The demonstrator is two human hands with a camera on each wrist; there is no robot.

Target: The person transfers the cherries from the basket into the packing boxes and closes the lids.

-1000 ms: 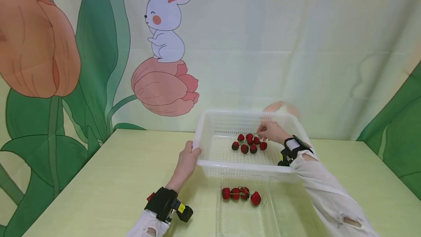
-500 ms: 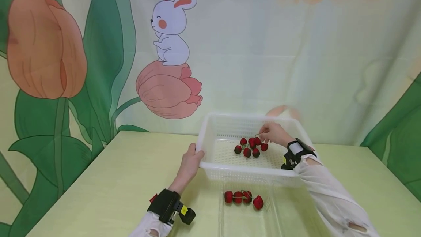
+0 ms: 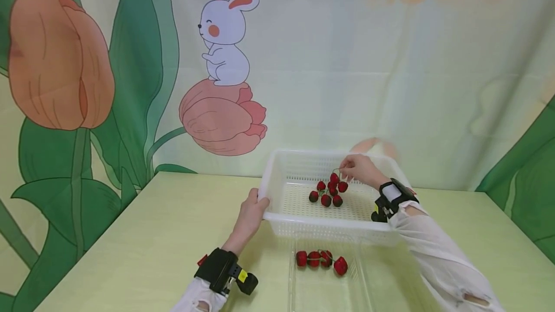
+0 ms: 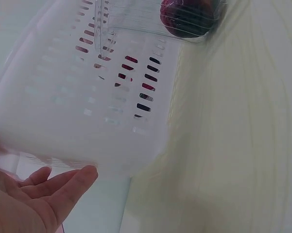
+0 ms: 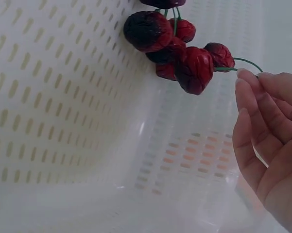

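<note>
My right hand [image 3: 363, 170] is inside a white perforated plastic basket [image 3: 321, 221], thumb and fingertips pinching thin green stems. From those stems hang two red cherries [image 3: 335, 178], close over the pile; in the right wrist view the nearer cherry [image 5: 194, 70] shows dark patches. Several more dark-red cherries [image 3: 326, 201] lie clustered on the basket floor. At the basket's left end my left hand [image 3: 250, 213] grips the rim, thumb on top. The left wrist view shows its fingers [image 4: 73, 191] along the outer wall, with the thumb hidden.
A clear plastic box [image 3: 325, 297] stands on the pale yellow table [image 3: 173, 235], just in front of the basket. Several stemmed cherries [image 3: 314, 259] lie in a row toward its far end. Behind the table hangs a printed backdrop [image 3: 321, 61] with a rabbit and tulips.
My right hand has risen slightly and shifted left, lifting two cherries by their stems out of the cluster. The left hand keeps its grip on the rim. The head view has shifted slightly.
</note>
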